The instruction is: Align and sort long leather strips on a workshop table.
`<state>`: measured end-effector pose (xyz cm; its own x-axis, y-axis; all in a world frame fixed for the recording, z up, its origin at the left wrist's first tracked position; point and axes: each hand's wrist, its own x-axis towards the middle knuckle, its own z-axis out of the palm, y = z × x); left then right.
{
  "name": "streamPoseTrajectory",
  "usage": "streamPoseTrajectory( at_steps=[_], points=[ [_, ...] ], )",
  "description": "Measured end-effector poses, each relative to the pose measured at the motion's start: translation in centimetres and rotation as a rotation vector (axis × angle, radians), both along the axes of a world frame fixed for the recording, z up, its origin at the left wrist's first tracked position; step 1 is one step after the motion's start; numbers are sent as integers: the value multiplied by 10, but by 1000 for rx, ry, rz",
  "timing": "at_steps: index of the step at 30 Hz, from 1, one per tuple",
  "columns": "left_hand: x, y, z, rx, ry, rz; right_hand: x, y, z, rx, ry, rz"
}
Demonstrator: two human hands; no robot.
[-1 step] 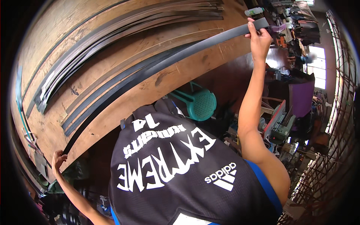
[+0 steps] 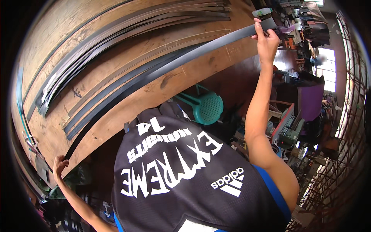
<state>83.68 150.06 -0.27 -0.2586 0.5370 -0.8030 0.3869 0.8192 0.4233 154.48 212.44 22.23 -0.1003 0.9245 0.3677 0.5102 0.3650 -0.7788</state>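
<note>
A long, flat black strip point(image 2: 185, 56), leather-like or rubbery, is stretched over the front of the wooden table point(image 2: 216, 58). My right hand point(image 2: 267, 43) pinches its far right end between thumb and fingers, past the table's right side. Down at the table's left corner, my left hand point(image 2: 60, 165) has its fingers closed round the other end. Just behind the held strip, dark strips point(image 2: 116, 84) lie on the wood, partly covered by it. Farther back rests a curved stack of several grey and black strips point(image 2: 127, 41).
A green plastic stool point(image 2: 209, 107) stands below the table's front edge. Beyond my right hand is a clear bottle point(image 2: 262, 12). Machinery point(image 2: 284, 133), a purple panel point(image 2: 310, 102) and a metal lattice point(image 2: 348, 96) fill the right side. Cords point(image 2: 30, 143) hang by the left corner.
</note>
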Motion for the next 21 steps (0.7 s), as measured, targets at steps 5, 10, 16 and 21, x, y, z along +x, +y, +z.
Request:
streamPoseTrajectory(
  at_steps=[5,10,16,21],
  points=[
    [-12,-16,2,-42,-9,54,-18,-19,8,-6,33,67],
    [-12,-18,4,-28,37,57,-24,-31,12,-2,87,131],
    [-17,-30,3,-34,19,115,-30,-35,13,29,162,202],
    [-16,-38,17,-104,103,-3,-32,-29,12,62,85,83]
  ],
)
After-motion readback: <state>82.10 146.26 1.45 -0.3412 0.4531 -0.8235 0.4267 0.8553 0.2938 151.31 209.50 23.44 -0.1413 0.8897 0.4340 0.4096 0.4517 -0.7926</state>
